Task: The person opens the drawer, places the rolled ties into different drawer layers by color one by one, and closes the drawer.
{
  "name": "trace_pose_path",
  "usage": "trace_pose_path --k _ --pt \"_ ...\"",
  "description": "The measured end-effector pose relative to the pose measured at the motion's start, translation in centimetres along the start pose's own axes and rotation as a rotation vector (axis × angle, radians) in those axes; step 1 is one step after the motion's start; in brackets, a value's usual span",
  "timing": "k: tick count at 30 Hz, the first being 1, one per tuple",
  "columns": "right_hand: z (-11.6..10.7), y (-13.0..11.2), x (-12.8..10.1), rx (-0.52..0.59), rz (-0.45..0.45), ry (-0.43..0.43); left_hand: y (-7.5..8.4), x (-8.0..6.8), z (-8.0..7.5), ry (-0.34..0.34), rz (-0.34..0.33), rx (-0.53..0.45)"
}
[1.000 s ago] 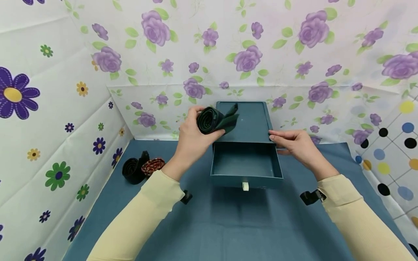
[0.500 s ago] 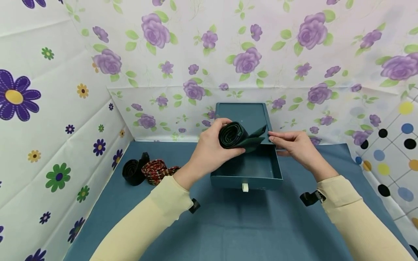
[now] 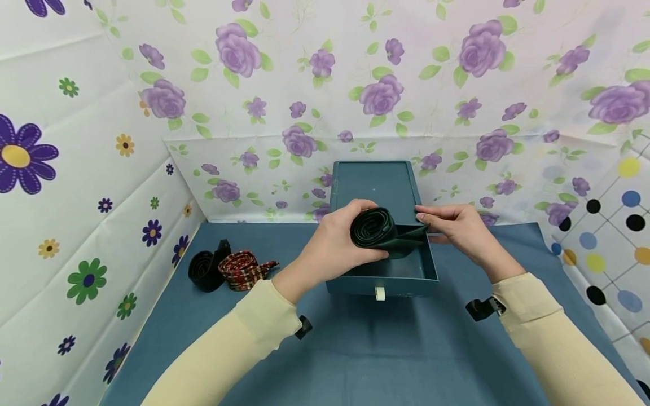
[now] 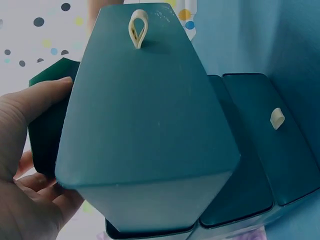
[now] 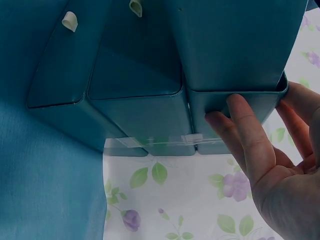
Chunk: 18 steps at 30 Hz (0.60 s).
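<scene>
A left hand (image 3: 335, 239) grips a rolled dark green tie (image 3: 378, 230), fingers curled round the coil, holding it over the open top drawer (image 3: 406, 273) of a teal box (image 3: 376, 183) on a blue table (image 3: 355, 349). The tie's loose tail points toward the right hand (image 3: 454, 225), whose fingers lie nearly straight against the box's right side at the top edge; the head view does not show whether the tail touches those fingers. The tie hides much of the drawer's floor. From the left wrist, the drawer front with its cream pull tab (image 4: 138, 29) fills the frame, and only a sliver of tie (image 4: 47, 130) shows behind the thumb. From the right wrist, the fingers (image 5: 245, 135) press flat on the box wall; the palm is cut off at the frame edge. At far left on the table lie a rolled black tie (image 3: 203, 269) and a rolled red patterned tie (image 3: 242, 267), touching.
</scene>
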State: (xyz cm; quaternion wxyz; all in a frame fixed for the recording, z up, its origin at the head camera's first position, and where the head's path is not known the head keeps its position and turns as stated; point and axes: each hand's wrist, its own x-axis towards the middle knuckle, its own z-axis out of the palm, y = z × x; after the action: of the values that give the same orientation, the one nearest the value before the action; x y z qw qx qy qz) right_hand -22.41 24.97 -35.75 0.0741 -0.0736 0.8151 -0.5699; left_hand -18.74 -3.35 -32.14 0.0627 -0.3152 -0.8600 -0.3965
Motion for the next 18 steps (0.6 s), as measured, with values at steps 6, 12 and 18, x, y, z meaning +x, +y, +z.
trace_pose_path --k 6,12,18 --pt "0.0 -0.1 -0.1 0.001 0.008 0.004 0.0 0.0 0.2 -0.091 -0.001 0.009" --pt "0.0 0.0 -0.1 0.027 0.004 0.000 -0.6 0.1 0.3 -0.180 -0.026 0.028" --pt "0.0 -0.1 -0.1 0.020 0.008 0.001 -0.9 0.2 0.6 -0.205 -0.027 0.089"
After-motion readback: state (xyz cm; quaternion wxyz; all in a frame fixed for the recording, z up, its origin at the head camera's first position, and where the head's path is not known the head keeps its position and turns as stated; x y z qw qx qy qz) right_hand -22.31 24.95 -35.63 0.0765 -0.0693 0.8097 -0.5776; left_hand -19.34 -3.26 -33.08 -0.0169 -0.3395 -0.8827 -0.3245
